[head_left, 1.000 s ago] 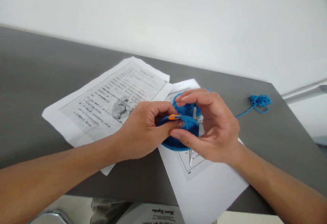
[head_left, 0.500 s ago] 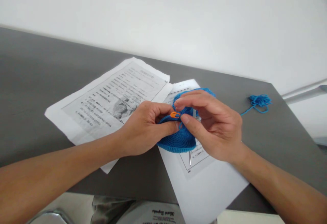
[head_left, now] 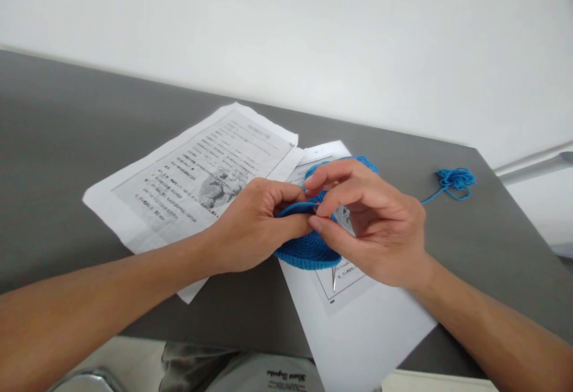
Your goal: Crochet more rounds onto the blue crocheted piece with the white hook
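Left hand [head_left: 257, 220] grips the blue crocheted piece [head_left: 308, 252], which sits to its right; right hand [head_left: 380, 225] pinches an orange clip [head_left: 316, 208] at the piece's far rim.

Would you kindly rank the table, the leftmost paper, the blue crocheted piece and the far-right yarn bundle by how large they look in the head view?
1. Table
2. Leftmost paper
3. Blue crocheted piece, judged by its visible part
4. Far-right yarn bundle
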`<action>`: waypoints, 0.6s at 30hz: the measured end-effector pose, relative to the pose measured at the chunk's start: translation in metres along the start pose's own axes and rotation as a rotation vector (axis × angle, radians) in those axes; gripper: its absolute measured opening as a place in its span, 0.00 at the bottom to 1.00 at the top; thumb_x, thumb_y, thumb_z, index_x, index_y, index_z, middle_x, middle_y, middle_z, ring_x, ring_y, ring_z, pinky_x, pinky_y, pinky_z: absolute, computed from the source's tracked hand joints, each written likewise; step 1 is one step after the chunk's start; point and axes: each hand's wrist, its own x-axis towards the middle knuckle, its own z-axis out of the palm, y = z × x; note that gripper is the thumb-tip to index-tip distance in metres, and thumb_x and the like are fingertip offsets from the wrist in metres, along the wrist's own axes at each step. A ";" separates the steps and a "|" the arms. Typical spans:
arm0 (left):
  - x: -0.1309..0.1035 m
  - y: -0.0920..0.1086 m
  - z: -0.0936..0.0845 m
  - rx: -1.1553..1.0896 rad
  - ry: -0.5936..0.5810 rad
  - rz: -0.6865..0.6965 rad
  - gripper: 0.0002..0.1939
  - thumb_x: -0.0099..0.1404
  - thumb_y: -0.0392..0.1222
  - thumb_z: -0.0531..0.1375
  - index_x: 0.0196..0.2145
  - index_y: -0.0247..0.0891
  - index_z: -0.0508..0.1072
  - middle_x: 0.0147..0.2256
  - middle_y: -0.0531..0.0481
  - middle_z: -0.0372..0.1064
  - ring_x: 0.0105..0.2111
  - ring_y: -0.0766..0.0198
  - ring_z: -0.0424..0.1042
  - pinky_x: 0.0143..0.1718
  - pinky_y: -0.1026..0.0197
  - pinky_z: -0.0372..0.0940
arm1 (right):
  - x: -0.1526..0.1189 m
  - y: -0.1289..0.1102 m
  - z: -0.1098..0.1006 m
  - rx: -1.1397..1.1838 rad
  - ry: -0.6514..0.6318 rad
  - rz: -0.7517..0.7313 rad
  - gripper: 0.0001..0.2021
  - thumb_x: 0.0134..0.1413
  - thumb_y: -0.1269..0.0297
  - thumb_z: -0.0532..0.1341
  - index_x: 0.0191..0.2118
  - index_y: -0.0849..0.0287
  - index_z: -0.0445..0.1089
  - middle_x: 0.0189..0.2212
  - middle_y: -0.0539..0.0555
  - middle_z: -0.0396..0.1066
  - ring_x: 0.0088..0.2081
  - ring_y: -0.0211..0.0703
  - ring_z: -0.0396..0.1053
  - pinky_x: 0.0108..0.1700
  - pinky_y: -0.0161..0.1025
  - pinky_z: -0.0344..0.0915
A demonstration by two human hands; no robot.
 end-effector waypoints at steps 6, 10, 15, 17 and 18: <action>-0.001 0.001 0.000 0.000 0.040 0.027 0.12 0.63 0.42 0.63 0.24 0.35 0.70 0.21 0.58 0.54 0.23 0.71 0.52 0.22 0.66 0.48 | -0.001 -0.001 0.002 0.080 0.075 0.096 0.08 0.56 0.74 0.67 0.36 0.53 0.73 0.36 0.54 0.76 0.40 0.47 0.76 0.43 0.48 0.76; -0.002 0.000 0.000 -0.017 0.025 0.045 0.13 0.64 0.42 0.61 0.24 0.36 0.68 0.21 0.58 0.52 0.22 0.71 0.52 0.22 0.67 0.48 | 0.000 -0.003 0.002 0.090 0.093 0.138 0.07 0.55 0.74 0.68 0.35 0.53 0.74 0.34 0.53 0.76 0.37 0.44 0.75 0.40 0.44 0.76; -0.003 0.000 -0.001 0.072 0.039 0.104 0.12 0.65 0.39 0.60 0.24 0.35 0.69 0.21 0.59 0.52 0.22 0.72 0.51 0.21 0.67 0.48 | 0.002 -0.005 0.002 0.108 0.093 0.178 0.07 0.55 0.75 0.67 0.32 0.55 0.73 0.31 0.52 0.75 0.34 0.42 0.74 0.36 0.41 0.74; -0.003 0.000 -0.001 0.117 0.045 0.129 0.12 0.65 0.37 0.60 0.23 0.35 0.68 0.21 0.59 0.52 0.22 0.72 0.51 0.21 0.67 0.48 | 0.002 -0.005 0.002 0.099 0.108 0.210 0.07 0.53 0.75 0.67 0.33 0.55 0.73 0.30 0.50 0.75 0.32 0.40 0.73 0.34 0.39 0.73; -0.004 0.000 -0.001 0.130 0.045 0.138 0.12 0.65 0.37 0.60 0.23 0.35 0.69 0.21 0.59 0.52 0.22 0.72 0.51 0.21 0.67 0.48 | 0.002 -0.005 0.002 0.090 0.109 0.231 0.07 0.53 0.75 0.67 0.33 0.55 0.74 0.29 0.50 0.75 0.31 0.40 0.73 0.33 0.38 0.73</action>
